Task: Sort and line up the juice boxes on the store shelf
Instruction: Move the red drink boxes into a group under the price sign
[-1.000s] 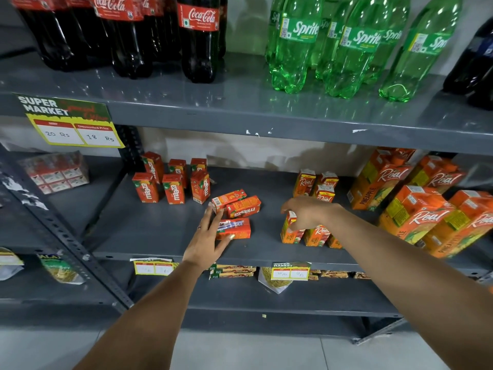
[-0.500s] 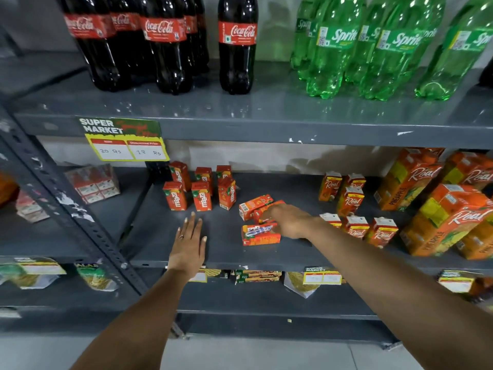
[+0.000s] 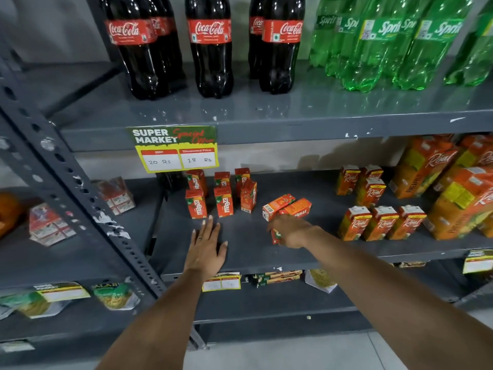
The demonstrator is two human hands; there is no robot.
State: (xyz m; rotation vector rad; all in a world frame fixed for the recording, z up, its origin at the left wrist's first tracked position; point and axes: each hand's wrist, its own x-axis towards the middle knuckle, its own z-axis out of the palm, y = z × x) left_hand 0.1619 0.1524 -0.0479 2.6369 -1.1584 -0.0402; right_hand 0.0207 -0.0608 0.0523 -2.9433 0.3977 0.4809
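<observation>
right hand (image 3: 289,231) is clenched over a small red juice box (image 3: 275,236) at the middle of the shelf (image 3: 248,252); only the box's lower corner shows beneath the fingers. left hand (image 3: 208,245) lies flat and released on the shelf, palm down, grasping nothing, just in front of the upright maaza boxes (image 3: 210,202).

two more boxes (image 3: 286,206) lie toppled just behind the right hand, touching each other, long axes running left to right with a slight tilt upward to the right. the standing maaza group is to the left of them, the small real cartons (image 3: 381,222) to the right.

judgement: the right hand is much the nearer to the fallen boxes; each needs turning upright, then carrying left to the maaza rows.
</observation>
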